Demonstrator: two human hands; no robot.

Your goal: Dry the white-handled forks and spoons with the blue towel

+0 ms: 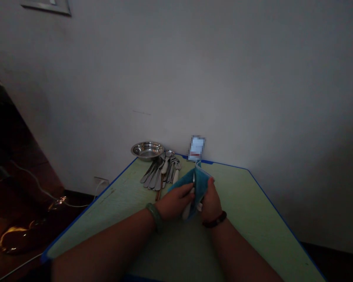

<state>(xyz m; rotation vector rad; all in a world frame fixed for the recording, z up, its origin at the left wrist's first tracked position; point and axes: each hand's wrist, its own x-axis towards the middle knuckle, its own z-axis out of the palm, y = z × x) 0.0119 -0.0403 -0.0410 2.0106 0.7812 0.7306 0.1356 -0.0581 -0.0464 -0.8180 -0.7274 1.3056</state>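
Low in the middle of the frame, the left hand (173, 201) and the right hand (211, 203) are together, both clamped on a soft teal-blue cloth (200, 184). The cloth is folded around a long pale-handled utensil (186, 209), whose handle pokes out below the fold, while a thin bright metal sliver (193, 178), probably part of the same piece, shows higher up. Having cloth on both faces of the utensil, with the fingers pressing through it from either side, looks like a sound hold: the pressure is spread evenly, and smooth metal is less apt to slip (a firm, even pinch matters more here than force). A green jade bangle (154, 215) circles the left wrist, and a dark beaded bracelet (214, 219) circles the right.

The hands are over a pale green table (247, 199) with a blue edge. Up by the wall, left of the hands, lie a loose heap of stainless-steel cutlery (160, 172) and a shallow round steel bowl (147, 150). A blurred pale packet (196, 148) stands near the far edge, just beyond the cloth.
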